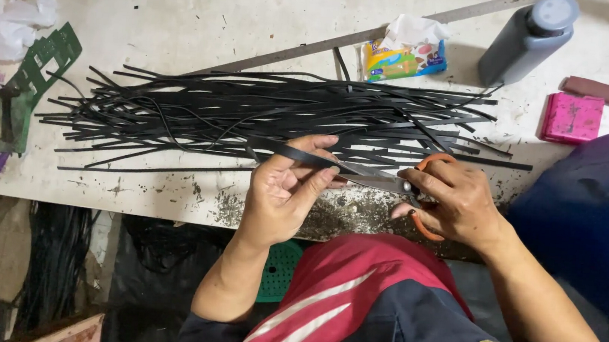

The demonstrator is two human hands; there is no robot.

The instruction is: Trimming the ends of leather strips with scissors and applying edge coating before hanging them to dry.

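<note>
From the head camera, the left hand pinches 1 black strip between thumb and fingertips, holding it just above the near edge of the bench; the right hand is closed through the orange handles of a pair of scissors, whose blades point left and meet the strip beside the left fingers; the strip runs back into a wide heap of black strips spread across the bench; beyond the heap lies a long metal ruler, a colourful packet with white tissue, and a dark grey bottle; a pink block sits to the right; a green perforated piece lies at the left; dark offcuts litter the bench edge below the hands.
</note>
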